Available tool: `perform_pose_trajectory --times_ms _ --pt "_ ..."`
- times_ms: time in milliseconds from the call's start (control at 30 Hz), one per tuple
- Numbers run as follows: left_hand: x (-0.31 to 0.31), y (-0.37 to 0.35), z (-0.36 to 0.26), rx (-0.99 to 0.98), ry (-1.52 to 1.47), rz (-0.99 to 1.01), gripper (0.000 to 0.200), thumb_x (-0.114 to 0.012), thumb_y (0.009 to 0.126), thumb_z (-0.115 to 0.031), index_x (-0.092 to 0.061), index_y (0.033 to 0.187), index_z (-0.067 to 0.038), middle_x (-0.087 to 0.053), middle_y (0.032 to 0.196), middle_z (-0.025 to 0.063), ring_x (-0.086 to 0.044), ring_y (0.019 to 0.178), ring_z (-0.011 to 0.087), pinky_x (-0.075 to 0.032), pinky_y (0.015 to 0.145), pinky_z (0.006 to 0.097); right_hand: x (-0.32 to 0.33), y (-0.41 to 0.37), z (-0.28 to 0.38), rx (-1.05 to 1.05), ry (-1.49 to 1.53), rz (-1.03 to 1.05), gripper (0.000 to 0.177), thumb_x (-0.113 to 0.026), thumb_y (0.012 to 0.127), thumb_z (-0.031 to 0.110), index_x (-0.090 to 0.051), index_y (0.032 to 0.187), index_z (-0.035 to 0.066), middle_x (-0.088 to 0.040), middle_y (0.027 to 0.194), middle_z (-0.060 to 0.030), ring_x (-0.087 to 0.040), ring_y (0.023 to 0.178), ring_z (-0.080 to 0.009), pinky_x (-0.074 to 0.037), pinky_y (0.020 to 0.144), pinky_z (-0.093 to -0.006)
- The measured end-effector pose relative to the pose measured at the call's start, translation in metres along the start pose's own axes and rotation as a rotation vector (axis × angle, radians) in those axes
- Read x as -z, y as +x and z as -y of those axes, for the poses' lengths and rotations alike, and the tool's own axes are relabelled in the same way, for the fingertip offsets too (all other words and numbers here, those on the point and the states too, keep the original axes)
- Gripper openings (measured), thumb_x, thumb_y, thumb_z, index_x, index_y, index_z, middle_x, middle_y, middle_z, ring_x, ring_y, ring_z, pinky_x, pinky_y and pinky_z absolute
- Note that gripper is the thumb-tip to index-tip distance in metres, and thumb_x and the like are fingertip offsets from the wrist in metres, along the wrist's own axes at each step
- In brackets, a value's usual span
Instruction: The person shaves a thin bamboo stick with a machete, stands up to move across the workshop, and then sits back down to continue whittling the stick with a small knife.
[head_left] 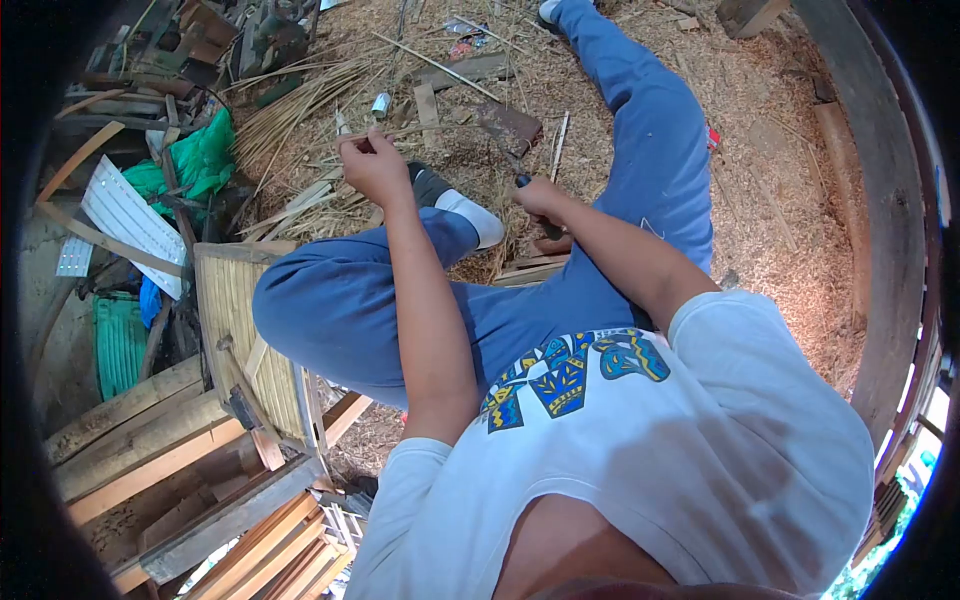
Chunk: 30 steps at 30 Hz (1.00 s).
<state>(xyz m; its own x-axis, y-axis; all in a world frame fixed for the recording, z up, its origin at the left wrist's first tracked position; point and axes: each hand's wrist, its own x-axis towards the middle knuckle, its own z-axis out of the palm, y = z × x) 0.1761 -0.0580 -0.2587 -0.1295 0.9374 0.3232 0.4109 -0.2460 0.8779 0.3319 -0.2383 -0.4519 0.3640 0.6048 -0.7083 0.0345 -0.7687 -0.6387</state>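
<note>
My left hand is closed in a pinch on a thin strip, which runs right toward a broad blade. My right hand is wrapped round the dark handle of a knife; its wide, rusty-brown blade points up and away from me, near the strip's right end. Whether blade and strip touch, I cannot tell. Beyond my left hand a small can lies on the shavings. Under the hands are my bent leg and a foot in a white and dark sock.
Long thin strips are piled at the upper left. Green plastic and a white perforated sheet lie at the left. A hammer rests by a slatted panel. Timber beams fill the lower left; a curved beam edges the right.
</note>
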Motion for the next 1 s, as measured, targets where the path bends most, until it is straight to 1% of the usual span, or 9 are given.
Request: perform_pose_trajectory --times_ms 167,267,367,467,500,600,833,933,1000 --pt "0.003 -0.001 0.011 -0.024 -0.023 -0.013 0.020 -0.073 0.093 -0.010 -0.056 0.088 -0.001 -0.068 0.074 0.0127 -0.072 0.064 0.0234 -0.056 0.061 0.0378 0.011 -0.048 0.058 0.574 -0.277 0.034 0.035 -0.072 0.077 0.033 -0.067 0.083 -0.001 -0.067 0.071 -0.0186 -0.064 0.061 -0.0298 -0.051 0.061 -0.0448" --pt "0.008 -0.007 -0.006 0.010 -0.022 0.001 0.021 -0.073 0.092 -0.010 -0.055 0.088 -0.001 -0.068 0.073 0.0126 -0.071 0.064 0.0237 -0.055 0.061 0.0374 -0.005 -0.031 0.041 0.534 -0.263 -0.071 0.035 -0.070 0.079 0.032 -0.067 0.080 -0.002 -0.068 0.070 -0.0182 -0.064 0.059 -0.0298 -0.051 0.057 -0.0451" --pt "0.002 -0.006 0.000 0.003 -0.034 0.010 0.020 -0.073 0.093 -0.010 -0.055 0.088 -0.001 -0.068 0.073 0.0118 -0.071 0.064 0.0233 -0.055 0.062 0.0366 -0.023 0.046 -0.024 -0.039 -0.073 -0.043 0.036 -0.068 0.081 0.032 -0.068 0.077 -0.004 -0.069 0.071 -0.0179 -0.066 0.057 -0.0282 -0.051 0.053 -0.0438" --pt "-0.005 -0.004 0.011 -0.064 0.053 0.044 0.018 -0.071 0.094 -0.010 -0.057 0.090 -0.001 -0.069 0.073 0.0114 -0.072 0.066 0.0226 -0.055 0.063 0.0358 0.018 -0.003 0.001 -0.053 -0.298 -0.031 0.048 -0.068 0.081 0.037 -0.073 0.098 -0.007 -0.075 0.090 -0.0232 -0.075 0.081 -0.0346 -0.058 0.075 -0.0439" --pt "-0.005 -0.007 0.004 -0.079 0.049 0.052 0.017 -0.071 0.094 -0.010 -0.057 0.091 -0.001 -0.069 0.074 0.0115 -0.073 0.066 0.0224 -0.056 0.063 0.0357 0.019 -0.008 0.007 -0.121 -0.219 0.014 0.043 -0.068 0.081 0.033 -0.072 0.097 -0.007 -0.074 0.088 -0.0228 -0.075 0.074 -0.0325 -0.058 0.067 -0.0442" --pt "-0.007 -0.010 -0.009 -0.063 0.001 0.031 0.015 -0.070 0.095 -0.011 -0.058 0.094 -0.001 -0.071 0.076 0.0122 -0.073 0.068 0.0221 -0.056 0.063 0.0351 -0.006 0.001 0.009 -0.136 0.157 0.050 0.023 -0.068 0.085 0.022 -0.059 0.073 0.004 -0.056 0.059 -0.0075 -0.058 0.049 -0.0219 -0.045 0.046 -0.0393" --pt "0.000 -0.006 -0.002 0.089 -0.047 -0.073 0.011 -0.066 0.098 -0.011 -0.059 0.100 -0.003 -0.071 0.077 0.0122 -0.073 0.067 0.0217 -0.057 0.058 0.0339 0.006 -0.024 0.052 0.240 -0.159 -0.023 0.022 -0.069 0.083 0.023 -0.063 0.079 0.003 -0.062 0.064 -0.0101 -0.062 0.050 -0.0227 -0.052 0.049 -0.0397" --pt "0.003 -0.004 0.006 0.097 0.084 -0.044 0.011 -0.065 0.098 -0.011 -0.060 0.101 -0.002 -0.070 0.077 0.0122 -0.073 0.066 0.0221 -0.058 0.057 0.0339 0.002 -0.024 0.039 0.298 -0.198 0.078 0.023 -0.070 0.082 0.024 -0.064 0.081 0.002 -0.063 0.065 -0.0113 -0.061 0.049 -0.0237 -0.050 0.048 -0.0394" --pt "0.001 -0.001 0.016 0.077 0.038 -0.068 0.011 -0.065 0.098 -0.011 -0.060 0.101 -0.002 -0.070 0.077 0.0124 -0.072 0.066 0.0220 -0.058 0.057 0.0338 -0.003 -0.010 0.021 0.164 -0.150 0.093 0.024 -0.070 0.081 0.025 -0.065 0.083 0.001 -0.063 0.066 -0.0119 -0.061 0.048 -0.0246 -0.049 0.047 -0.0395"
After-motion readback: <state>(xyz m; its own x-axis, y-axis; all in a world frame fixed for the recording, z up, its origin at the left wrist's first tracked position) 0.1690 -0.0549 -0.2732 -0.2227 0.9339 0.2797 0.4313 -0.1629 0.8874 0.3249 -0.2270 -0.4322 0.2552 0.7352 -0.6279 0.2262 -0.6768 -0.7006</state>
